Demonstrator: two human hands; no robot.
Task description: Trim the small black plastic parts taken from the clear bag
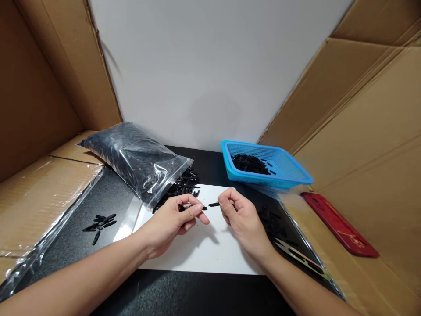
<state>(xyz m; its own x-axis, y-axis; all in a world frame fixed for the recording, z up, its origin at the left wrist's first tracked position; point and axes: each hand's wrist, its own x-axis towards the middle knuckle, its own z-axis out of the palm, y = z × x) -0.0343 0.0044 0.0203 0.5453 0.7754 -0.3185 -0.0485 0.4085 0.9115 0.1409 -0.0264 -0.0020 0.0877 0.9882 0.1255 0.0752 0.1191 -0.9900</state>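
Observation:
My left hand (179,217) pinches a small black plastic piece (183,207) between thumb and fingers, over a white sheet (204,252). My right hand (241,219) holds another thin black piece (213,204) by its end, its tip pointing toward the left hand. The two pieces are close, with a small gap between them. A clear plastic bag (131,160) full of black pieces lies open at the left, spilling a heap (182,184) onto the sheet just beyond my left hand.
A blue basket (283,169) holding black pieces stands at the back right. A few loose black pieces (100,224) lie on the dark mat at left. Small snips (301,256) and a red flat object (340,226) lie at right. Cardboard walls enclose both sides.

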